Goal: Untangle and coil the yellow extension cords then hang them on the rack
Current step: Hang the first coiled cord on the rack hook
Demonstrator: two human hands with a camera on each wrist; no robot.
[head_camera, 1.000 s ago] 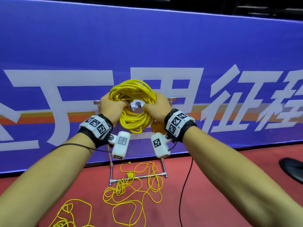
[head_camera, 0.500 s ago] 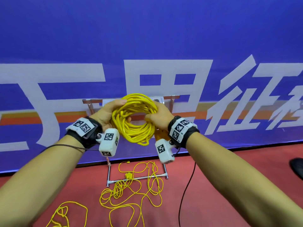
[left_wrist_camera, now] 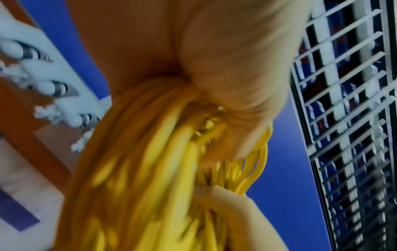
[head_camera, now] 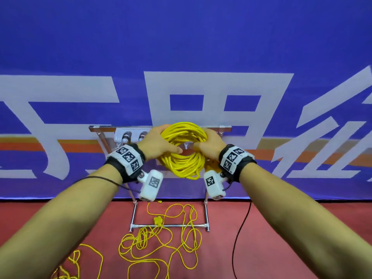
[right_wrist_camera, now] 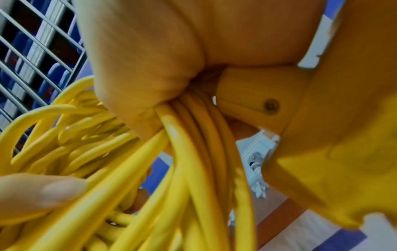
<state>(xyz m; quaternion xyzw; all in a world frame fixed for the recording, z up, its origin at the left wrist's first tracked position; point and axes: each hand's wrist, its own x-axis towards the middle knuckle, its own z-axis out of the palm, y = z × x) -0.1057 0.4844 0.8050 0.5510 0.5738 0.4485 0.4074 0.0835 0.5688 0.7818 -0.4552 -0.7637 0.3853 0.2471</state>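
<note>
- A coil of yellow cord point(head_camera: 182, 150) is held up in front of the rack point(head_camera: 161, 128), level with its top bar.
- The coil's left side is gripped by the left hand point(head_camera: 156, 144), fingers clamped round the strands.
- Its right side is gripped by the right hand point(head_camera: 209, 146), fingers likewise wrapped round the strands.
- A loose, tangled cord point(head_camera: 161, 244) is spread on the red floor point(head_camera: 281, 238) at the foot of the rack.

rack hooks point(head_camera: 125, 136) left: free | floor: loose cords point(head_camera: 159, 244)
</note>
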